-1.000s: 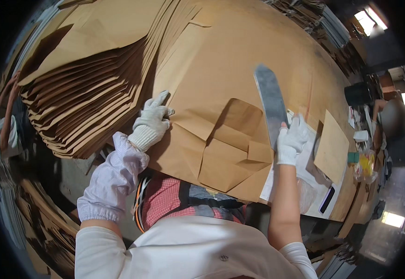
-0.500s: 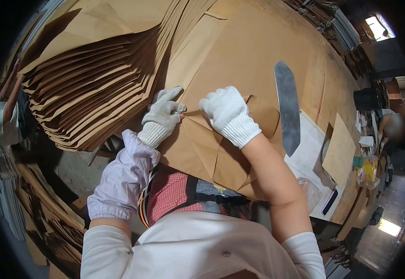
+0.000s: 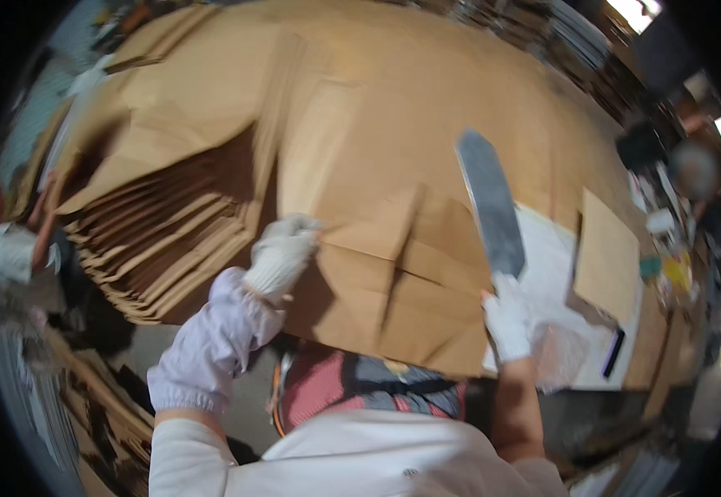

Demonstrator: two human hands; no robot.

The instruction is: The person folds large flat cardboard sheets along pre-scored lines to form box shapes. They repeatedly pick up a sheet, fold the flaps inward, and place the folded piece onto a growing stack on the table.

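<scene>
My left hand [image 3: 284,253], in a white knit glove, is closed at the left edge of a brown paper bag [image 3: 352,277]. The bag's near end is folded into flaps with creases across it. My right hand [image 3: 507,321], gloved too, is closed around the near end of a grey flat metal blade [image 3: 491,199] with a pointed tip. That blade lies slanted along the bag's right side; its near tip is hidden under my fingers. Motion softens both hands. Left of my left hand, a thick fanned stack of brown paper bags [image 3: 170,232] overhangs the table edge.
White paper [image 3: 547,248] and a tan board [image 3: 607,253] lie to the right, with a dark phone-like object [image 3: 614,354] and a clear plastic bag [image 3: 559,356] nearby. Another person's arm [image 3: 44,211] shows at far left. Someone else [image 3: 696,170] is at far right.
My right hand has left the bag's folds and moved right and nearer, to the metal blade. The raised, curled flap now lies flatter. The whole view has shifted.
</scene>
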